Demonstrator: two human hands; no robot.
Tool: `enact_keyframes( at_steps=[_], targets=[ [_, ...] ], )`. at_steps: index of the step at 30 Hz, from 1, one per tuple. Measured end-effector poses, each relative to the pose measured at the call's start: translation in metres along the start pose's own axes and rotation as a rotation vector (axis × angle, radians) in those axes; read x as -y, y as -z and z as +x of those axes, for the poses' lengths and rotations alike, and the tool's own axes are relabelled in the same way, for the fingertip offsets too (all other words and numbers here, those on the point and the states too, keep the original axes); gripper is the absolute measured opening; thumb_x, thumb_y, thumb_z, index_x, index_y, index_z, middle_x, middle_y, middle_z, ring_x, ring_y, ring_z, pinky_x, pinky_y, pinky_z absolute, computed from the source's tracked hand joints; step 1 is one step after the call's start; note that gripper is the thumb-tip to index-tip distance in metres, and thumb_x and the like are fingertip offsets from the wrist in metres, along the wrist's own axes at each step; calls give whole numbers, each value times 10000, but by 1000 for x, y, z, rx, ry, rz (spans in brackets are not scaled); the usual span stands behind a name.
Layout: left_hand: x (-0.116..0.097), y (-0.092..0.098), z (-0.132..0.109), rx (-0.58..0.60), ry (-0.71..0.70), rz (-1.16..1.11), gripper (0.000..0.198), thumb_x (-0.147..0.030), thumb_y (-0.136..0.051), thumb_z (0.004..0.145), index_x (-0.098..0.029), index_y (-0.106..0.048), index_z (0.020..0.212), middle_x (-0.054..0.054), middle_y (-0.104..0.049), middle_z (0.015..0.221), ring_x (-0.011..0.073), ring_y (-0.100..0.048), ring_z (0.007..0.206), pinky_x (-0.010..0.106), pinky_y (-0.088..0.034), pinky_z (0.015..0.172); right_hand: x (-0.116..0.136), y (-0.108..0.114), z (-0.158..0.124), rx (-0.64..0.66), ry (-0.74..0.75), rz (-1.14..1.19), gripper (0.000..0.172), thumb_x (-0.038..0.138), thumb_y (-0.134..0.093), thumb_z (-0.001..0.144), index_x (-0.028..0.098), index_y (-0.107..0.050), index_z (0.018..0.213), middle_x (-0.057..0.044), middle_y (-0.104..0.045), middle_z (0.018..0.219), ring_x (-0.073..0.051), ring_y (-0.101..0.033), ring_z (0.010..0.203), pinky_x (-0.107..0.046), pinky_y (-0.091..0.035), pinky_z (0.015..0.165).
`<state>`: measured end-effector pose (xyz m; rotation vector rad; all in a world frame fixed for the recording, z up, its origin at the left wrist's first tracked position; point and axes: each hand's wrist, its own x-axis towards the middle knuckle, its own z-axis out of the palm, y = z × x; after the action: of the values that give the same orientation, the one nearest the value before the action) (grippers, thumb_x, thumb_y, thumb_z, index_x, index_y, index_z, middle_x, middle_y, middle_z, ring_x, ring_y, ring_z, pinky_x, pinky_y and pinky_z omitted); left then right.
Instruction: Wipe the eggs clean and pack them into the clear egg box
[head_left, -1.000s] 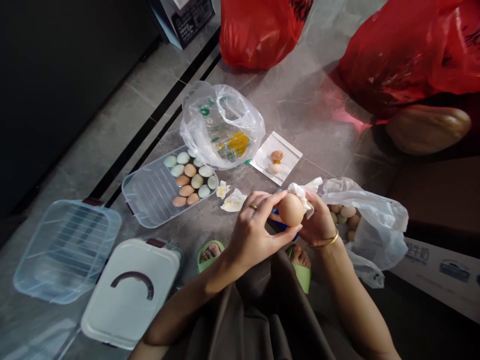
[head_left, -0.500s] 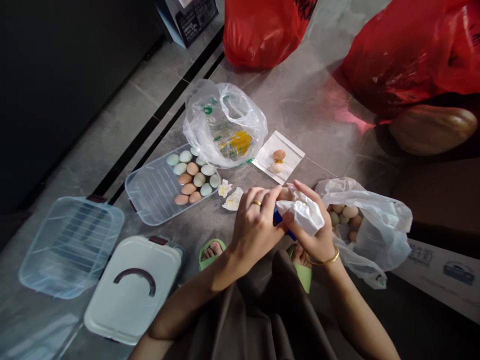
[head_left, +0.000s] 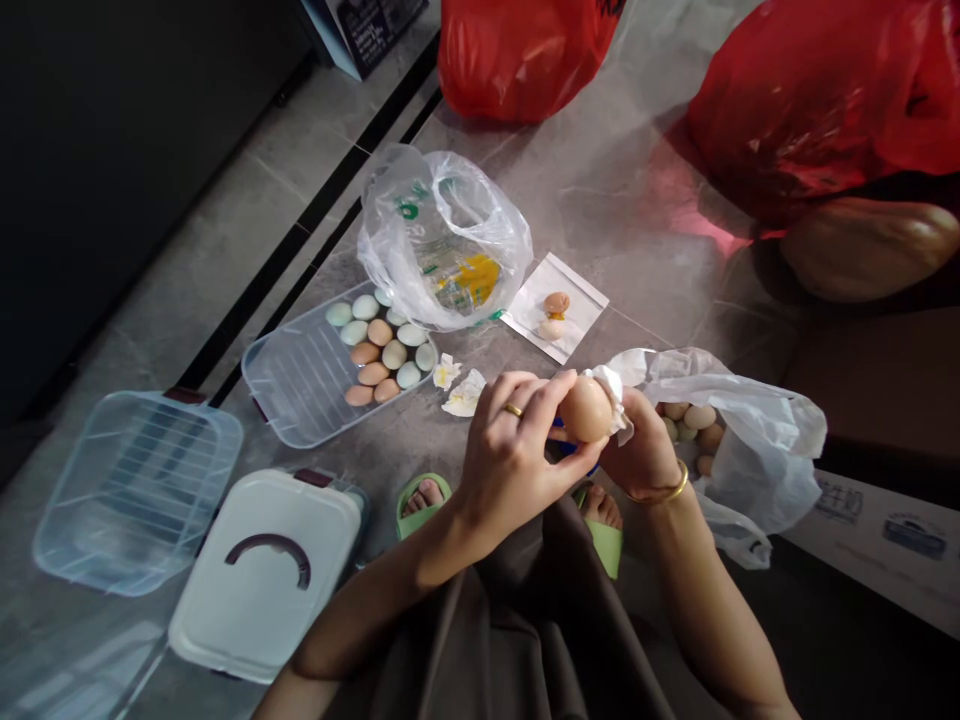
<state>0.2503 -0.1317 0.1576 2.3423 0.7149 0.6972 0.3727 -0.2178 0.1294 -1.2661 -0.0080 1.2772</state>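
A light brown egg [head_left: 586,410] is pinched between the thumb and fingers of my left hand [head_left: 517,450]. Against its right side my right hand [head_left: 643,450] holds a crumpled white tissue [head_left: 613,392], its fingers mostly hidden behind. Something blue [head_left: 589,462] shows just below the egg. To the right lies an open white plastic bag [head_left: 772,430] with several eggs [head_left: 699,417] inside. On the left, a clear plastic tray [head_left: 300,400] holds pale green and brown eggs [head_left: 394,354] at its right end.
A clear bag [head_left: 450,240] stained with yolk overlaps the tray. Cracked shells [head_left: 555,305] rest on a white square sheet [head_left: 581,300]; soiled tissues [head_left: 466,395] lie nearby. Another clear tray [head_left: 135,490], a white handled lid [head_left: 262,610], red bags [head_left: 525,60] and a carton [head_left: 885,540] stand around.
The egg has come into view, uncovered by the tissue, which was spread over my right hand. The tissue and my right hand have shifted to the egg's right side.
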Motion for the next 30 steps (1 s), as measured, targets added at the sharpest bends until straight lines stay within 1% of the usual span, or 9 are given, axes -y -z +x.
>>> enact_keyframes(
  at_steps=[4, 8, 10, 13, 17, 19, 22, 25, 30],
  targets=[
    [-1, 5, 2, -3, -31, -6, 479, -351, -707, 788, -187, -561, 1214, 80, -689, 1043, 252, -585, 1037, 403, -483, 939, -1, -8, -3, -21, -2, 34, 398, 482, -638, 745, 238, -662, 1058, -11, -704, 983, -223, -643, 966, -355, -540, 863],
    [1, 4, 4, 14, -49, -22, 462, -352, -690, 800, -204, -567, 1219, 86, -671, 1154, 272, -562, 1161, 431, -430, 1023, -2, -14, -5, -97, 94, 37, 322, 426, -705, 730, 249, -678, 997, -2, -692, 1033, -212, -614, 1045, -316, -507, 933],
    [3, 1, 4, 42, -49, -19, 449, -360, -676, 808, -210, -571, 1218, 93, -640, 1230, 285, -532, 1226, 453, -392, 1066, -4, -14, -6, -36, 39, 74, 342, 530, -638, 784, 240, -690, 958, -20, -692, 1039, -229, -600, 1095, -336, -495, 967],
    [4, -4, 5, 88, -51, -18, 433, -342, -649, 828, -212, -563, 1232, 97, -604, 1299, 281, -504, 1274, 460, -348, 1109, -9, -11, -9, 106, 3, 90, 594, 730, -443, 822, 223, -665, 1038, -62, -678, 1071, -267, -590, 1121, -412, -506, 956],
    [10, -6, 4, 154, -35, -84, 433, -321, -618, 855, -221, -546, 1270, 99, -563, 1359, 261, -477, 1306, 447, -277, 1160, -15, -6, -10, 178, 145, -67, 529, 571, -657, 785, 255, -555, 1196, -51, -621, 1168, -242, -596, 1085, -407, -510, 942],
    [16, -5, 4, 194, -9, -225, 585, -408, -640, 839, -230, -468, 1370, 110, -468, 1456, 288, -410, 1363, 474, -230, 1177, -16, -4, -9, 179, 186, -110, 470, 533, -649, 808, 254, -542, 1169, -49, -625, 1109, -232, -618, 1009, -397, -529, 891],
    [28, -11, 0, 214, 148, -611, 703, -568, -501, 890, -256, -304, 1488, 100, -314, 1558, 310, -321, 1419, 489, -245, 1166, -16, -2, -7, 233, 241, -147, 550, 662, -548, 811, 219, -530, 1137, -61, -620, 971, -239, -627, 881, -399, -551, 782],
    [33, -28, -9, 182, 433, -954, 501, -506, -303, 986, -267, -461, 1397, 54, -445, 1480, 251, -369, 1394, 423, -267, 1166, -15, -3, -4, 142, 404, -382, 528, 618, -604, 808, 217, -479, 1128, -43, -590, 953, -193, -605, 809, -350, -550, 737],
    [24, -57, -18, -5, 951, -1369, 366, -458, -476, 933, -258, -556, 1229, 46, -610, 1255, 208, -574, 1166, 333, -504, 921, -15, -7, -2, -116, 760, -929, 504, 513, -701, 793, 209, -535, 1159, -123, -542, 1242, -265, -563, 1125, -442, -494, 965]
  ],
)
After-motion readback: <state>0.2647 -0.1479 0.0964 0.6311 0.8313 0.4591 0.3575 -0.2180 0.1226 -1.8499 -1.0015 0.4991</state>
